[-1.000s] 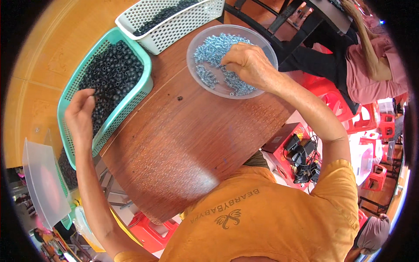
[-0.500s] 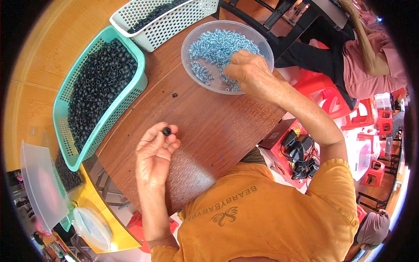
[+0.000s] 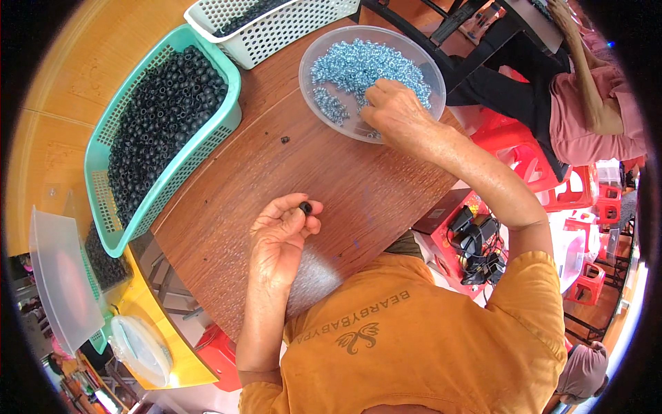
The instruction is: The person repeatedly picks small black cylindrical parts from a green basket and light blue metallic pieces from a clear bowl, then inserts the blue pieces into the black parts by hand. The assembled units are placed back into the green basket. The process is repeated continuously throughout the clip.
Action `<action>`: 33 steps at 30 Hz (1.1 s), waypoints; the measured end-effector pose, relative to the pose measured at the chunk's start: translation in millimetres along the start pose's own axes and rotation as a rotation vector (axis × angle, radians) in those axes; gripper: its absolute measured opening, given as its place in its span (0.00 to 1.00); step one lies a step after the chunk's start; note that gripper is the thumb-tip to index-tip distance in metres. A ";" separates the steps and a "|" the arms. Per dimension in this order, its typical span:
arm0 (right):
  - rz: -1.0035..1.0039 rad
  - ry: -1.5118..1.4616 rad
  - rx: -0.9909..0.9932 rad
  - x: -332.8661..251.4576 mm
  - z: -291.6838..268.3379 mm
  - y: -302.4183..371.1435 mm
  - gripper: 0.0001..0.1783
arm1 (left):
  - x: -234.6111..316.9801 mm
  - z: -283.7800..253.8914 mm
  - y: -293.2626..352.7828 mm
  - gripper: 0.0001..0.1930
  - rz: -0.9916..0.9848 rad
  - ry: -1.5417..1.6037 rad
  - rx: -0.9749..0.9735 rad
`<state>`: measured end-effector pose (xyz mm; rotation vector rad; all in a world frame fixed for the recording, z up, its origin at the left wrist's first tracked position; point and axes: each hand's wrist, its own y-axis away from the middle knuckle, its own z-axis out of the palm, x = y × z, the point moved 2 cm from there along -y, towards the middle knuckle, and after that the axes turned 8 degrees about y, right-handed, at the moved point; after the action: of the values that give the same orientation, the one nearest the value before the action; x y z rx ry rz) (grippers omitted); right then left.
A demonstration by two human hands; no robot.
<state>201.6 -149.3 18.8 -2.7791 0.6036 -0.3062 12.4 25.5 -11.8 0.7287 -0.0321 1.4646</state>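
Observation:
Over the wooden table, my left hand (image 3: 281, 238) pinches a small round black hollow piece (image 3: 305, 207) between thumb and fingertips. My right hand (image 3: 400, 116) reaches into a shallow clear plastic bowl (image 3: 438, 93), its fingers pressed together at the near side of the contents. Whatever those fingers hold, if anything, is hidden. Many small shiny blue-silver ring-like parts (image 3: 365, 65) lie in the bowl. To the left, a green perforated basket (image 3: 176, 162) is filled with black hollow pieces (image 3: 162, 124) like the one in my left hand.
A white perforated basket (image 3: 289, 31) with dark contents stands behind the green one. A small black bit (image 3: 285, 140) lies on the table (image 3: 241, 176). Right of the table are a red box with black adapters and cables (image 3: 476, 241) and red stools (image 3: 517, 148). A person in pink (image 3: 593, 110) sits beyond.
My left hand has moved right, toward the bowl, still pinching the black piece. My right hand stays in the bowl, its fingers slightly shifted. The whole view has shifted a little.

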 end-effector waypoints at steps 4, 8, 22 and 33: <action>0.008 -0.044 -0.021 3.6 0.0 -3.0 0.06 | -6.0 0.5 -2.5 0.12 -0.010 -0.017 0.013; 0.074 -0.078 0.037 15.4 -3.5 1.7 0.05 | -7.0 0.1 -2.1 0.10 -0.009 -0.023 0.027; -0.005 -0.063 -0.018 8.3 5.4 -3.4 0.09 | -10.0 -2.5 -3.5 0.11 -0.017 -0.026 0.062; 0.102 -0.110 -0.024 21.5 -3.0 4.3 0.08 | -10.7 -2.6 -4.2 0.09 -0.009 -0.017 0.057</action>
<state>218.3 -163.0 23.5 -2.7544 0.7233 -0.1248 13.6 17.5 -20.4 0.7871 -0.0004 1.4558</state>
